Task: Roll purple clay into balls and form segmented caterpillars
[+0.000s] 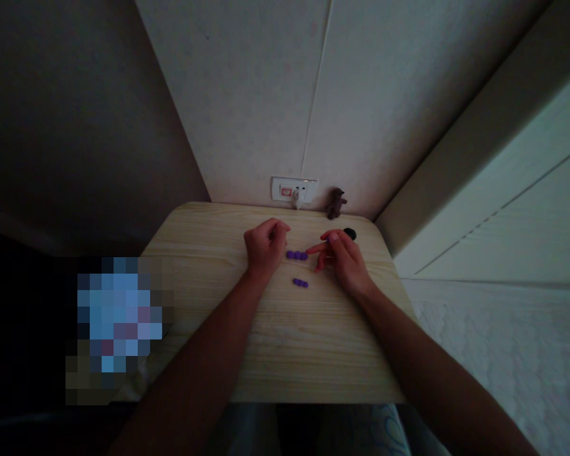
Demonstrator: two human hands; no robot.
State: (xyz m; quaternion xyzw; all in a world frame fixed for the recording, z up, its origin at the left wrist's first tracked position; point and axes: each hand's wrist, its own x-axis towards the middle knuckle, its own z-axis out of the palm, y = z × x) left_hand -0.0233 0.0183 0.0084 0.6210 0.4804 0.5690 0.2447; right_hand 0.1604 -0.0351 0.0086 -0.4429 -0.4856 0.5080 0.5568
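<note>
Two short rows of small purple balls lie on the wooden table. The farther row (297,255) sits between my hands, and the smaller nearer row (300,283) lies closer to me. My left hand (266,246) is curled into a fist just left of the farther row; whatever may be inside it is hidden. To the right, my right hand (346,256) has its thumb pressed toward its fingers, with a bit of purple, like a small ball, showing at the thumb tip. One finger of that hand stretches to the right end of the farther row, touching or nearly so.
The light wooden table (266,342) stands against the wall. At its back edge are a small brown bear figure (335,204) and a black round object (349,234), partly behind my right hand. A socket panel (285,190) holds a white plug (297,199). A blurred-out patch (123,310) covers the left.
</note>
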